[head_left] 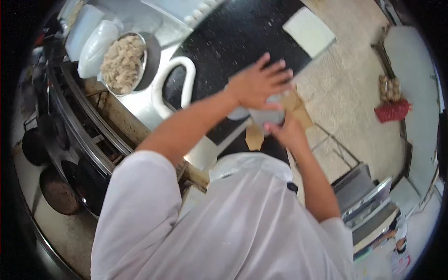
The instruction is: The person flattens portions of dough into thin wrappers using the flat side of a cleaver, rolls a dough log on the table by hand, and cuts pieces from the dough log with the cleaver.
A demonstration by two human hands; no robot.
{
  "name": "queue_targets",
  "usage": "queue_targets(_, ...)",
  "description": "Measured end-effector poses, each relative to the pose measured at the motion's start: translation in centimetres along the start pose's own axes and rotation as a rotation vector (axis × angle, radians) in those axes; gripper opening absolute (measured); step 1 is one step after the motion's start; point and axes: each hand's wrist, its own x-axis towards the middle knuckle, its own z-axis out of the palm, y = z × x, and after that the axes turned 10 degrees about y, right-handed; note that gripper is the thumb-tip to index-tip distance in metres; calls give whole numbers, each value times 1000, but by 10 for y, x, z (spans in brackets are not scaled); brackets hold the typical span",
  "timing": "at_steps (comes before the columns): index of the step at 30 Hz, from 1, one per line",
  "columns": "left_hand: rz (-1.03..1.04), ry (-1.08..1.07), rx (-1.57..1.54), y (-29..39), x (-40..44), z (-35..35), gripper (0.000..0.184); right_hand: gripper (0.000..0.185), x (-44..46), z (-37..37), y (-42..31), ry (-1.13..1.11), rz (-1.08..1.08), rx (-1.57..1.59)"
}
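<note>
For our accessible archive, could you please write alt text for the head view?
A person's left hand is spread near a blurred grey object at their right hand, by a black countertop; leftward lie a bent, dough-like rope and a heaped metal bowl.

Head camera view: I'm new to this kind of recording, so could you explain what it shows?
No machine here: a person works with two bare hands. The only picture comes from a camera worn on the head, looking down past a white shirt. The left hand has its fingers spread; the right hand is at a blurred greyish thing, how firmly held I can't tell. A bent white roll lies partly on the dark counter. Beside it, a metal bowl holds pale, lumpy stuff.
</note>
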Motion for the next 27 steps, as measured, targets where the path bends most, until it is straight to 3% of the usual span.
queue_targets(2, 17, 102, 40, -20, 15, 5, 69, 80, 41, -44, -40, -167, 164, -170)
queue_targets(5, -25, 206, 77, -39, 27, 6, 71, 75, 61, -40, -22, 37, -1, -270)
queue_targets(10, -190, 423, 98, -44, 34, -19, 67, 69, 39, -18, -24, 255, -17, -211)
queue_targets(12, -694, 183, -103, -36, 25, -38, 67, 66, 12, -6, -19, 255, -9, -171)
queue_targets(15, -705, -449, -410, -22, -7, -51, 81, 62, -67, 16, 7, 104, 52, -43)
queue_targets(16, -829, -662, -563, -8, -10, -67, 88, 58, -89, 17, 14, 78, 66, -81)
queue_targets(17, -799, -537, -553, -1, -25, -66, 83, 55, -107, 15, 18, 57, 84, -116)
queue_targets(18, -791, -192, -451, 9, -45, -55, 65, 55, -115, 8, 17, 70, 69, -124)
queue_targets(20, -973, -60, -462, 16, -61, -54, 45, 47, -124, -7, 13, -31, 162, -176)
queue_targets(23, -1055, 154, -472, 26, -77, -51, 34, 37, -94, -21, 7, 137, 56, -127)
queue_targets(27, -1158, 279, -443, 43, -79, -53, 32, 36, 2, -34, -29, 213, -78, -195)
